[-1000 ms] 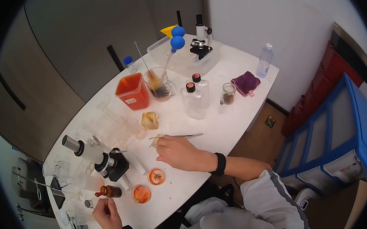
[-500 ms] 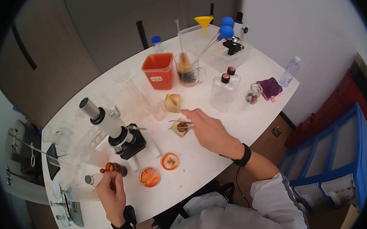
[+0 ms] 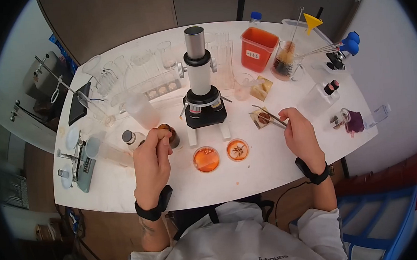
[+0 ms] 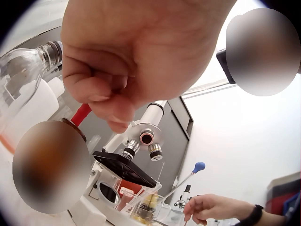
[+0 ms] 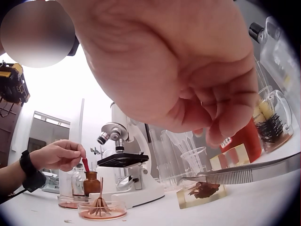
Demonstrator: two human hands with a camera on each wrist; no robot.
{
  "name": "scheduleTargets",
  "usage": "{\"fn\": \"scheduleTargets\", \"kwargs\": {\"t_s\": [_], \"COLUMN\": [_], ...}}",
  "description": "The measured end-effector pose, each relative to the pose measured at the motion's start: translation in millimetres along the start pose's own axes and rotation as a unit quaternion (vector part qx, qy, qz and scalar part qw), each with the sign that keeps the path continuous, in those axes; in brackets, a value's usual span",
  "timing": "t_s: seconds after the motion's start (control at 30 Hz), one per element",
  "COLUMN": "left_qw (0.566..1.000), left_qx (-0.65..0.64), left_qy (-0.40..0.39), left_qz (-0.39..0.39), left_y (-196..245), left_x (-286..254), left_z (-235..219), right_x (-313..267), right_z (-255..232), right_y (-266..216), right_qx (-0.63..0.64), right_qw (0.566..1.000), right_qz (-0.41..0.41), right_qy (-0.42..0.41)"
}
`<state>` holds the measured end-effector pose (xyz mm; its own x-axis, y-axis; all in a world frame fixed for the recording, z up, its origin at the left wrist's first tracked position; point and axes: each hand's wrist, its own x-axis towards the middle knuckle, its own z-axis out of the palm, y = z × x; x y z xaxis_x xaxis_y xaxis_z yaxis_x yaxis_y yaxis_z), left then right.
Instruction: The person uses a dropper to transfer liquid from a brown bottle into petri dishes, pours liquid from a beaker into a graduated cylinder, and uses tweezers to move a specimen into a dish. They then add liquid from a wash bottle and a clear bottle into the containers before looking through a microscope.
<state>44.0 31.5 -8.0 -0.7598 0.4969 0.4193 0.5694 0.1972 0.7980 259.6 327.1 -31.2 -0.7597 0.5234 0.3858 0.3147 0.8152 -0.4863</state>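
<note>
In the head view my left hand (image 3: pixel 152 167) is at the brown bottle (image 3: pixel 174 138). The right wrist view shows its thumb and fingers pinching the red dropper bulb (image 5: pixel 85 164) above the bottle neck. My right hand (image 3: pixel 303 138) holds metal tweezers (image 3: pixel 276 119), their tips over a clear yellowish block (image 3: pixel 256 123) with a brown piece in it. From the right wrist, the tweezers (image 5: pixel 249 174) pass above the block (image 5: pixel 188 202); whether they touch it I cannot tell. Two dishes with orange contents (image 3: pixel 206 159) (image 3: pixel 238 150) lie between my hands.
A microscope (image 3: pixel 200 82) stands at the middle, glassware and a clear rack behind it. A balance (image 3: pixel 83 165) is at the left. On the right are an orange tub (image 3: pixel 256 52), a second yellowish block (image 3: pixel 261 88), clear bottles (image 3: pixel 318 100) and a purple cloth (image 3: pixel 355 121).
The head view has swung left, bringing the microscope to the middle. My right hand no longer covers the block with the brown piece. My left fingers have closed in on the dropper bulb.
</note>
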Motion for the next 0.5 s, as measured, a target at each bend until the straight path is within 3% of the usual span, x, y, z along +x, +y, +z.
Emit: {"fn": "scheduleTargets", "kwargs": {"t_s": [0.03, 0.2, 0.27, 0.37, 0.5], "left_qw": [1.000, 0.994, 0.999, 0.999, 0.999], "left_qx": [0.026, 0.103, 0.050, 0.012, 0.030], "left_qy": [-0.007, -0.032, 0.011, 0.039, -0.017], "left_qz": [-0.008, -0.016, -0.014, -0.009, 0.016], "left_y": [-0.9, -8.8, -4.8, -1.0, -0.3], "left_x": [-0.3, -2.3, -1.6, -3.2, -4.2], "left_z": [-4.4, -22.0, -19.5, -13.1, -14.1], "right_x": [1.1, 5.6, 7.0, 5.4, 10.2], "right_z": [1.4, -13.4, -12.2, -0.2, -7.3], "right_y": [1.8, -13.6, -17.0, -10.7, -34.6], "right_qx": [-0.006, -0.104, -0.121, -0.028, 0.070], "right_qw": [1.000, 0.987, 0.981, 0.999, 0.994], "right_qz": [-0.006, 0.058, 0.077, -0.032, 0.004], "right_qy": [0.012, -0.108, -0.129, -0.020, -0.081]}}
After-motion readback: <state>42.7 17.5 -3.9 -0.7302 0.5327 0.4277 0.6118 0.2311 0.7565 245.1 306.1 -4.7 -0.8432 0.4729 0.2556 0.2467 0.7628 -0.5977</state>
